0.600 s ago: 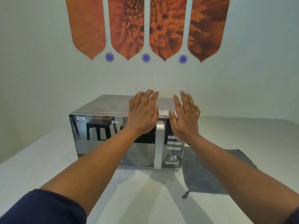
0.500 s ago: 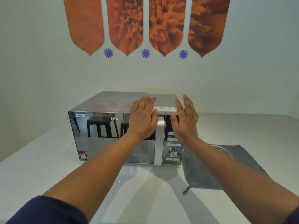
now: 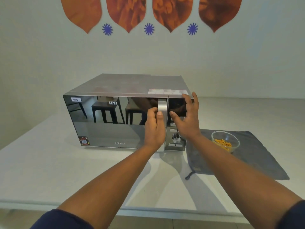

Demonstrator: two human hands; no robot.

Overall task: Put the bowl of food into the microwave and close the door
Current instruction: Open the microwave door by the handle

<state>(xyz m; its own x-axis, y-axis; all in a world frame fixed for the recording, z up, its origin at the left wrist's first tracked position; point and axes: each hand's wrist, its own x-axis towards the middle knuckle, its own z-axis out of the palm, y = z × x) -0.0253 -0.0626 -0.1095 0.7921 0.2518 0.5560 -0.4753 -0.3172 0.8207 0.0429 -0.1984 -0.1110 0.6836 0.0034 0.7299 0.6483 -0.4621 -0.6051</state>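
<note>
A silver microwave (image 3: 115, 86) with a mirrored door (image 3: 105, 123) stands on the white table, door closed. My left hand (image 3: 154, 128) curls around the vertical silver door handle (image 3: 161, 106), thumb on its front. My right hand (image 3: 187, 118) is spread flat against the control panel, fingertips at the microwave's top right corner. A clear glass bowl (image 3: 225, 142) holding orange food sits on a grey cloth (image 3: 257, 156) to the right of the microwave, with neither hand touching it.
The white table (image 3: 49, 162) runs to its front edge near me. A white wall with orange petal shapes and blue flower marks rises behind the microwave. A cord loop hangs off the cloth's front left corner (image 3: 188, 176).
Both hands came down from the microwave's top front edge. The left one closed on the door handle, the right one settled on the control panel. The view tilted down, bringing the bowl into sight.
</note>
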